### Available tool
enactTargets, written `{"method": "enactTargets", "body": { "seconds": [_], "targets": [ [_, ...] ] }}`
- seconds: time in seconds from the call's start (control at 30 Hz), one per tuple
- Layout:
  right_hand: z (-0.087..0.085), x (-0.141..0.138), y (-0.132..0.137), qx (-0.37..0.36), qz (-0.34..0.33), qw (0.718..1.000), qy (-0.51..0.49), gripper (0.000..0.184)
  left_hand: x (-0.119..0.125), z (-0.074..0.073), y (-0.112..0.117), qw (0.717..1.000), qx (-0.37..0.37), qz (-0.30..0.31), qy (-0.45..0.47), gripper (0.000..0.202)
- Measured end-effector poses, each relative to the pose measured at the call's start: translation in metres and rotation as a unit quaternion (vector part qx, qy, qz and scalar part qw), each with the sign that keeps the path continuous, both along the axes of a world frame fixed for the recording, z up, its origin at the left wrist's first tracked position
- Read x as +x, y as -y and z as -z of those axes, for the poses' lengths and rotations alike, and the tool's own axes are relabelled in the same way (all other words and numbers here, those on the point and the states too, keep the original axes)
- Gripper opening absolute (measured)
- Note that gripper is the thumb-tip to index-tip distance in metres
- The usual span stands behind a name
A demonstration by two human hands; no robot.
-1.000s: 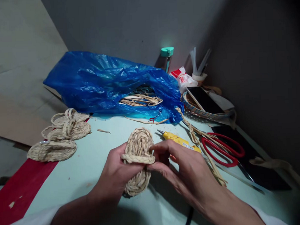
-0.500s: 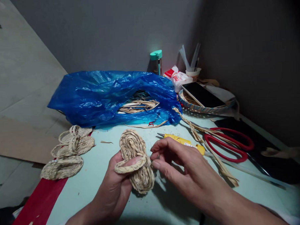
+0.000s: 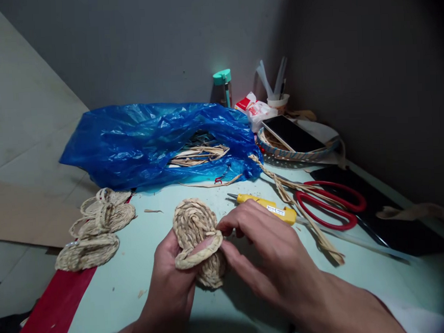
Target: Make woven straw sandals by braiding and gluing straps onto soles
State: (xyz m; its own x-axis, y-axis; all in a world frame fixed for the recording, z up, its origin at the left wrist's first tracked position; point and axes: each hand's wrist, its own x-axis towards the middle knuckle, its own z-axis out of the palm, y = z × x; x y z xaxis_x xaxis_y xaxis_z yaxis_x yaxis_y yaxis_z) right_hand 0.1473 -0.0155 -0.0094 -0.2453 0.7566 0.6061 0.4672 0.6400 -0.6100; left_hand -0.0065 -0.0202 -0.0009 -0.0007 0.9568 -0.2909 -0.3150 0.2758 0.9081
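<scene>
A woven sole (image 3: 195, 217), coiled from plaited fibre, is held above the counter (image 3: 117, 289) with a braided strap (image 3: 196, 259) arching across its middle. The left hand (image 3: 171, 274) grips the sole from its left side, its thumb passing under the strap. The right hand (image 3: 273, 252) has its thumb and forefinger pinched at the strap's right end, beside the sole's edge. Just beyond those knuckles lies a yellow glue gun (image 3: 288, 215), with red-handled scissors (image 3: 360, 200) to its right. Small woven sandals (image 3: 88, 252) sit in a row at left. Behind, a blue plastic bag (image 3: 132, 141) shows dry fibre strips (image 3: 199, 155) through its opening, and a phone (image 3: 296, 134) rests on a shallow basket (image 3: 280, 154).
</scene>
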Motion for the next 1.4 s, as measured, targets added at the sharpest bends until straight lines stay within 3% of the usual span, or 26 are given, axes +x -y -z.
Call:
{"method": "enactTargets", "body": {
  "seconds": [0.13, 0.33, 0.57, 0.7, 0.8, 0.9, 1.1, 1.2, 1.4],
  "targets": [
    [0.004, -0.001, 0.001, 0.008, -0.003, 1.0, 0.005, 0.008, 0.001, 0.001, 0.003, 0.999, 0.023, -0.011, -0.035, 0.032],
    [0.006, 0.004, -0.004, 0.041, 0.037, 0.998, -0.008, 0.011, -0.005, 0.004, 0.006, 0.998, -0.008, 0.033, -0.061, 0.064],
    [0.002, 0.008, -0.007, 0.052, 0.055, 0.997, 0.001, 0.01, -0.022, 0.006, -0.005, 0.983, 0.056, 0.171, 0.021, 0.04],
    [0.006, 0.003, -0.002, 0.045, 0.018, 0.999, 0.012, 0.006, -0.021, 0.001, -0.006, 0.995, 0.031, 0.09, -0.029, 0.027],
    [0.008, -0.002, 0.0, 0.069, 0.013, 0.997, 0.012, 0.013, -0.017, -0.002, -0.004, 0.992, 0.02, 0.088, -0.09, 0.023],
    [0.008, -0.006, 0.001, 0.104, 0.029, 0.994, 0.018, 0.018, -0.013, -0.005, -0.002, 0.99, 0.013, 0.069, -0.126, 0.024],
    [0.002, -0.006, 0.008, 0.126, 0.04, 0.989, 0.064, 0.012, -0.009, -0.012, -0.001, 0.984, -0.005, -0.002, -0.177, 0.031],
    [-0.001, -0.005, 0.012, 0.142, 0.041, 0.987, 0.061, 0.011, -0.009, -0.013, 0.001, 0.977, 0.025, -0.041, -0.207, 0.033],
    [0.001, -0.009, 0.013, 0.169, 0.079, 0.98, 0.072, 0.018, -0.003, -0.011, 0.002, 0.958, 0.128, -0.05, -0.25, 0.049]
  ]
}}
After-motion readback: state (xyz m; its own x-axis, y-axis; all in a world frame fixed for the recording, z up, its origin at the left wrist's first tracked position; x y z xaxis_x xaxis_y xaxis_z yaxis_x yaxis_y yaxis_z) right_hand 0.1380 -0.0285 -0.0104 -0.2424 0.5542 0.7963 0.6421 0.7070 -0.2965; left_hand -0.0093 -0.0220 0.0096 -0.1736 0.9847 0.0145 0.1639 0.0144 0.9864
